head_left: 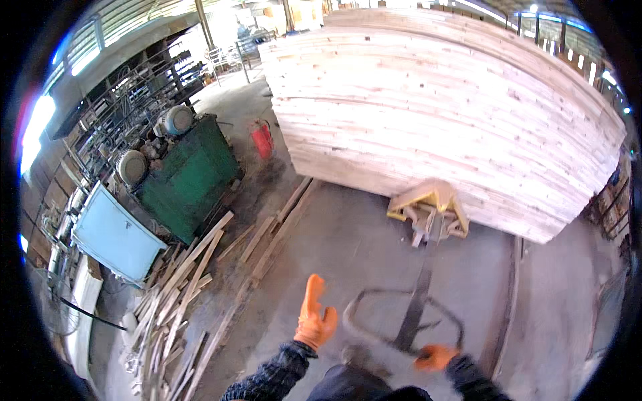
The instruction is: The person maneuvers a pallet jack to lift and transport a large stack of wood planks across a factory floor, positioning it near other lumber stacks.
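Note:
A pallet jack (436, 224) with a worn yellow body stands ahead, its front at the foot of a tall stack of pale wooden boards (428, 113). Its dark loop handle (361, 295) leans back toward me. My right hand (436, 357), in an orange glove, is closed around the near right part of that loop. Left of the handle, my left hand (317, 319), gloved in orange too, is raised and holds nothing. Its fingers are stretched forward and the thumb stands apart.
Loose wooden strips (177, 294) lie heaped on the floor at the left. Beyond them stand a light blue cabinet (114, 230) and a green machine tank (190, 177) with motors on top. A red fire extinguisher (262, 139) stands near the stack's left corner.

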`<state>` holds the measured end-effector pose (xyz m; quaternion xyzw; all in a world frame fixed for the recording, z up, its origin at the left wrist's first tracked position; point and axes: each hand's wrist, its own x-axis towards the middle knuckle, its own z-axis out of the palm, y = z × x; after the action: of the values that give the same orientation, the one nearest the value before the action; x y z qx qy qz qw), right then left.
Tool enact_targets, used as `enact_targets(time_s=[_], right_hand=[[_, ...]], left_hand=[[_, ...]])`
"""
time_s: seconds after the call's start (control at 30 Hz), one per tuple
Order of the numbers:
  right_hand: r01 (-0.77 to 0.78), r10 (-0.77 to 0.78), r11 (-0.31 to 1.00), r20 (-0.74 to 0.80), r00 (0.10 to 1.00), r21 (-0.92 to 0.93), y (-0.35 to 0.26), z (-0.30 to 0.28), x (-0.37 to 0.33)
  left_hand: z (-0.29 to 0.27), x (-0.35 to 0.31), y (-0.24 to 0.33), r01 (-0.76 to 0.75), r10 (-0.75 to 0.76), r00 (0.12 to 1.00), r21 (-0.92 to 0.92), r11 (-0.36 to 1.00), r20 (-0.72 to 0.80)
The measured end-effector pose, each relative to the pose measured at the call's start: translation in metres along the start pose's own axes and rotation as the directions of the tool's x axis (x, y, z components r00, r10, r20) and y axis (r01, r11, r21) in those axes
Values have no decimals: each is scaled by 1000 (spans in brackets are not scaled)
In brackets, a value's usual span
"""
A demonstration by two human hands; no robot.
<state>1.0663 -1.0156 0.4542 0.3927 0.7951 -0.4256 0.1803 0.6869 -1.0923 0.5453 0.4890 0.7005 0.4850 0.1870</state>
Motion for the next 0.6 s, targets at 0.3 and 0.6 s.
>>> enact_targets(time_s=[0.3,0.6], right_hand=[[-205,141,966,-341,929,-157,-66,-114,-53],[-155,141,987,-243,960,-40,-11,-15,-11]], left_hand=[[-23,-87,-119,144,-144,989,3,990,-36],[-13,-84,-95,216,-215,974,-3,976,-66]])
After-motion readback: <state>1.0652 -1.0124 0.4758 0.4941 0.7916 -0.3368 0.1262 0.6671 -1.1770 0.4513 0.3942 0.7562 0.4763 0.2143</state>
